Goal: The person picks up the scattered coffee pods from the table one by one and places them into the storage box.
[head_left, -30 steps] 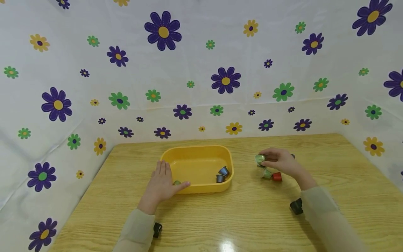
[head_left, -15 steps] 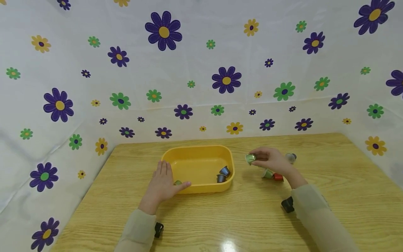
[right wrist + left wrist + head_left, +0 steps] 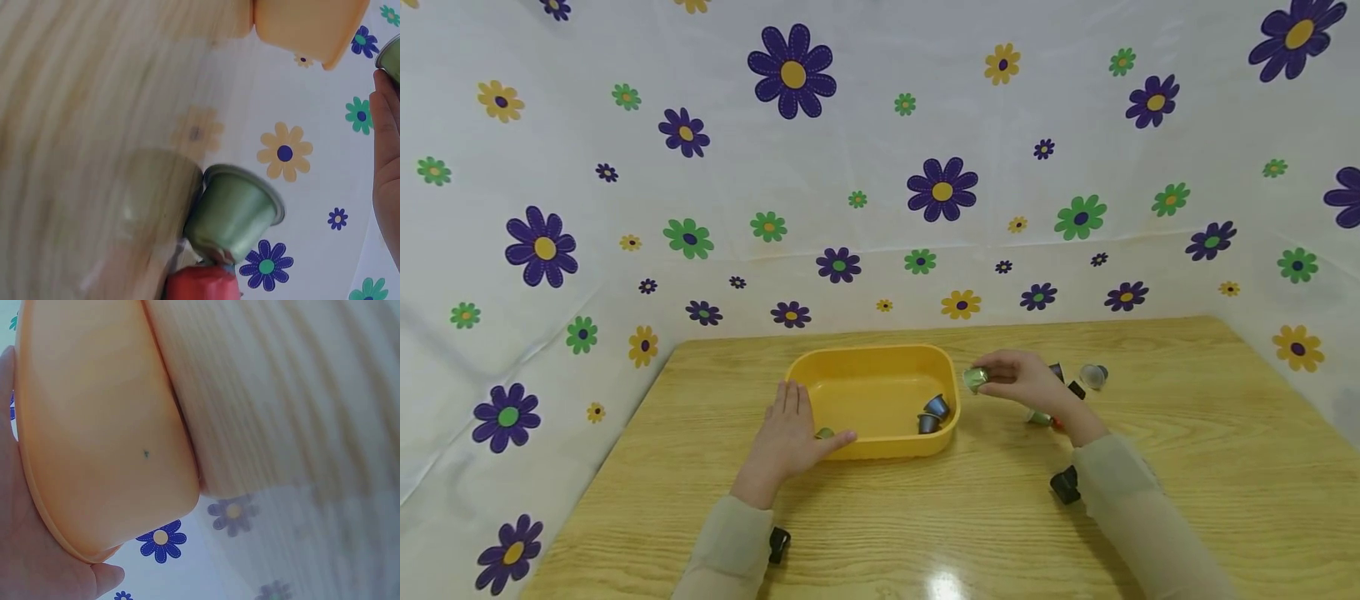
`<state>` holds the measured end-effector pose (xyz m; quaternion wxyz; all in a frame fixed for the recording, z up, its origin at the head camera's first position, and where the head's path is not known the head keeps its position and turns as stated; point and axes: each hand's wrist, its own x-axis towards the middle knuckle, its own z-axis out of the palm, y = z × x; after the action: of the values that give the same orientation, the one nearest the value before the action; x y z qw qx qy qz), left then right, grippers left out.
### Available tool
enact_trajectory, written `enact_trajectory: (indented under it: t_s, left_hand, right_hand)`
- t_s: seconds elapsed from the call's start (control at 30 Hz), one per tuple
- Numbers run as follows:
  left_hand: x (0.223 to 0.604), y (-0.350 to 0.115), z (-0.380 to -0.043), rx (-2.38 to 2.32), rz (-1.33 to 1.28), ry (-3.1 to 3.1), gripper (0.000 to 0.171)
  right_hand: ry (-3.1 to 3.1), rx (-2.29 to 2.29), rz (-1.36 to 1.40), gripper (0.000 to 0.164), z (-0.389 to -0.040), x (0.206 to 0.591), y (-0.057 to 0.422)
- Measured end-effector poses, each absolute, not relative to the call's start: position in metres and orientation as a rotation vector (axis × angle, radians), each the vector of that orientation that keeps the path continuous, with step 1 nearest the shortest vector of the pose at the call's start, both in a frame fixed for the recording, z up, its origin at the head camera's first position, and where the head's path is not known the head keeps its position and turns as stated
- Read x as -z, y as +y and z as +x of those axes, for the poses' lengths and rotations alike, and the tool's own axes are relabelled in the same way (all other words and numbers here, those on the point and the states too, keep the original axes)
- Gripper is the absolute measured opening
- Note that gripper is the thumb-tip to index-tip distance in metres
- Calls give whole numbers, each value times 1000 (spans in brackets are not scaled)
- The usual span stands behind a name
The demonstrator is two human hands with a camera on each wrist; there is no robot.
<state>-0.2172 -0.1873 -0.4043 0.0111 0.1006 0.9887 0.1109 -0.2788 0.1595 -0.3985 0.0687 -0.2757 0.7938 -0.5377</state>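
Well, a white flowered sheet (image 3: 865,150) is hanging behind and along both sides of the desk (image 3: 895,525), whose wood-grain top is carrying everything here. Two pale sleeves (image 3: 1120,500) are reaching in from the near side. A yellow tub (image 3: 872,448) is sitting toward the back, left of the middle. The left hand (image 3: 790,437) is resting on its near left corner, fingers lying straight and released. The right hand (image 3: 1030,387) is hovering past the tub's right end, its fingers pinching a light green capsule (image 3: 975,380) in the air, just beside the rim. Under that wrist, another green capsule (image 3: 1039,417) is lying on its side just beside a red capsule (image 3: 1057,424), partly hidden. A pale grey capsule (image 3: 1091,377) is lying farther right. Inside the tub, two dark blue capsules (image 3: 928,423) are lying close together at the right end.
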Motion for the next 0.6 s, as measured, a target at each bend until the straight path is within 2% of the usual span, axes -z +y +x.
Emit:
enact_trajectory:
  t_s: [0.6]
  left_hand:
    - [402,-186,-217,-329,320,3086,111]
  right_hand:
    - [2330,1575,-1005,34,-282,402,118]
